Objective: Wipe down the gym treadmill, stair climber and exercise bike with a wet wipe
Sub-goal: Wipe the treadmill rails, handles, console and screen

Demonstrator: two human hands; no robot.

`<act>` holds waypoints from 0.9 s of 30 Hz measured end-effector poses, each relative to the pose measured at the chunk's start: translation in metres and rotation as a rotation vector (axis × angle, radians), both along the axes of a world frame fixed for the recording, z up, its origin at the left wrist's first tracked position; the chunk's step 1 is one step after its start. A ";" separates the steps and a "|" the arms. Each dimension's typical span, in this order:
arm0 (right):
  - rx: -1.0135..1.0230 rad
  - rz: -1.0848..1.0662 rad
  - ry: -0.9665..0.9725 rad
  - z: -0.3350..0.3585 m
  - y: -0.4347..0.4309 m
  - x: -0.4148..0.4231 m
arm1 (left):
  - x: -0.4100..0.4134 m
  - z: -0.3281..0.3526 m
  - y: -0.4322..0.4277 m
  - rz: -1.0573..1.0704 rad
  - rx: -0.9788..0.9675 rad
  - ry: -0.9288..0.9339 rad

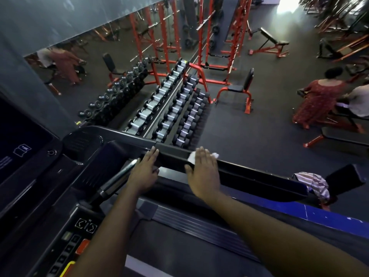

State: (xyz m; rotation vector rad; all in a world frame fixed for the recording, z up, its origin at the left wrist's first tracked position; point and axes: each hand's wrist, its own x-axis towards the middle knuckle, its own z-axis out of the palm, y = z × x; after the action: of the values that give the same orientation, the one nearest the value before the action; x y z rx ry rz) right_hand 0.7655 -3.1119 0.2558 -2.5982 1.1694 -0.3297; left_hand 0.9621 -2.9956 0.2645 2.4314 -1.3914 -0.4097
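I stand on a black treadmill, and its long side handrail (249, 176) runs from the console toward the right. My right hand (203, 170) lies flat on top of the rail and presses a white wet wipe (192, 156) onto it; the wipe's edges stick out past my fingers. My left hand (144, 170) rests with straight fingers on the same rail, a little closer to the console and next to the silver grip bar (119, 176). The treadmill console (24, 156) with its dark screen fills the left side.
A striped cloth (315, 182) hangs over the rail's far right end. Beyond the rail stand dumbbell racks (173, 108), red squat racks (209, 37), a mirror wall and red benches (239, 90). Two people (319, 100) are at a bench on the right.
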 end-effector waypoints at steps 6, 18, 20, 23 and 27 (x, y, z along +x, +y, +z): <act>-0.065 0.292 0.009 -0.001 0.009 0.005 | 0.017 0.008 0.013 0.046 -0.011 0.018; -0.003 0.346 0.053 0.004 0.008 0.080 | 0.036 0.011 0.033 0.089 -0.015 0.019; -0.068 0.345 0.046 -0.001 0.009 0.071 | 0.036 0.009 0.034 0.084 -0.030 0.017; -0.158 0.168 -0.022 -0.013 0.017 0.040 | 0.036 0.008 0.035 0.086 -0.031 0.006; -0.119 0.035 0.000 -0.014 0.026 0.058 | 0.037 0.005 0.035 0.097 -0.032 -0.001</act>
State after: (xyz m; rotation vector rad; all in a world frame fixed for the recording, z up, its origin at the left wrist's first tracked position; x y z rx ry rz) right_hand 0.8239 -3.0864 0.2419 -2.7169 1.1358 -0.4031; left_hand 0.9988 -2.9610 0.2694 2.4613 -1.2651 -0.3603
